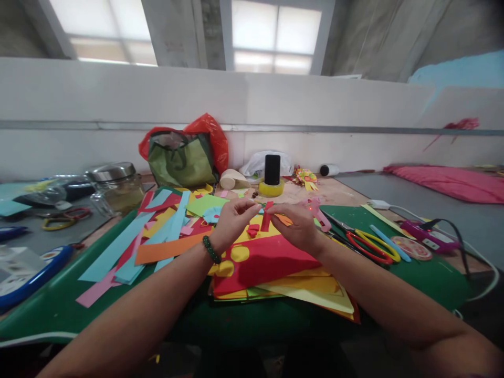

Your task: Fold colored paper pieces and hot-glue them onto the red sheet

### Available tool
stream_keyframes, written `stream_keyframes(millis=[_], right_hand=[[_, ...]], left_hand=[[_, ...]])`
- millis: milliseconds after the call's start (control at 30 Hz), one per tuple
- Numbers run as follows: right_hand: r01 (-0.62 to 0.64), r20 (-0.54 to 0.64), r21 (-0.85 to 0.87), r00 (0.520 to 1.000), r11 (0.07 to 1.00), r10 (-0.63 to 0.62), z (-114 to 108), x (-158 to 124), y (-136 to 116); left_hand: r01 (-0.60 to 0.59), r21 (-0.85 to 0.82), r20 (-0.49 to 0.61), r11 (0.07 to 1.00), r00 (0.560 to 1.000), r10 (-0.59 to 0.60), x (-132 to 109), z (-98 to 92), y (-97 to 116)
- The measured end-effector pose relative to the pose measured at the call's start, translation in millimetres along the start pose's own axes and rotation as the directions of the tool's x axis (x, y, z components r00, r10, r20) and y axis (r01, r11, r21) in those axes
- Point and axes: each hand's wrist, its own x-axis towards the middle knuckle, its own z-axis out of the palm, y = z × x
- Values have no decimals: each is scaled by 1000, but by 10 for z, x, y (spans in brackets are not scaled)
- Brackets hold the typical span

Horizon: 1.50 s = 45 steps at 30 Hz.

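A short red paper strip (266, 220) hangs upright from the fingertips of my right hand (297, 226), which is closed in a pinch. My left hand (236, 218), with a green beaded bracelet (211, 250) at the wrist, is pinched shut a little to the left; what lies between its fingertips is too small to make out. Below both hands lies a red sheet (271, 260) on a stack of coloured sheets (311, 296). Yellow paper circles (240, 253) and small red pieces (252, 230) rest on top. A pink glue gun (315, 210) sits just beyond my right hand.
Coloured paper strips (169, 249) spread over the green mat (35, 325) at left. Scissors (374, 245) with red and yellow handles lie at right, near a purple power strip (429, 236). A glass jar (116, 189), green bag (181, 160) and phone (272, 169) stand behind.
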Motion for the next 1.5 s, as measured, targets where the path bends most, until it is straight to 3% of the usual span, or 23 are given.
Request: stream_keyframes(millis=[133, 267, 533, 800, 967, 1067, 1200, 1333, 1500], right_hand=[[49, 22, 18, 999, 999, -50, 4, -7, -11], [75, 29, 33, 997, 997, -76, 2, 10, -14], [21, 37, 61, 999, 998, -24, 12, -8, -12], [-18, 47, 65, 999, 998, 15, 5, -14, -34], [-161, 71, 201, 986, 966, 149, 21, -21, -51], [-419, 134, 339, 908, 842, 398, 43, -2, -68], [-691, 295, 518, 698, 505, 653, 62, 43, -64], [-753, 385, 611, 552, 245, 740, 82, 74, -36], [-767, 443, 634, 462, 95, 769, 100, 77, -22]], left_hand=[[300, -235, 122, 925, 953, -278, 38, 11, -30], [368, -368, 133, 854, 930, -343, 30, 17, -16], [352, -439, 137, 827, 936, -326, 8, 32, 1], [232, -361, 77, 903, 973, -219, 36, 20, -19], [197, -341, 41, 919, 980, -195, 32, 27, -41], [211, -336, 20, 918, 976, -217, 26, 40, -52], [197, -327, -4, 924, 978, -209, 22, 54, -33], [186, -292, -12, 938, 980, -198, 16, 62, -16], [181, -268, -11, 946, 982, -191, 10, 65, -34]])
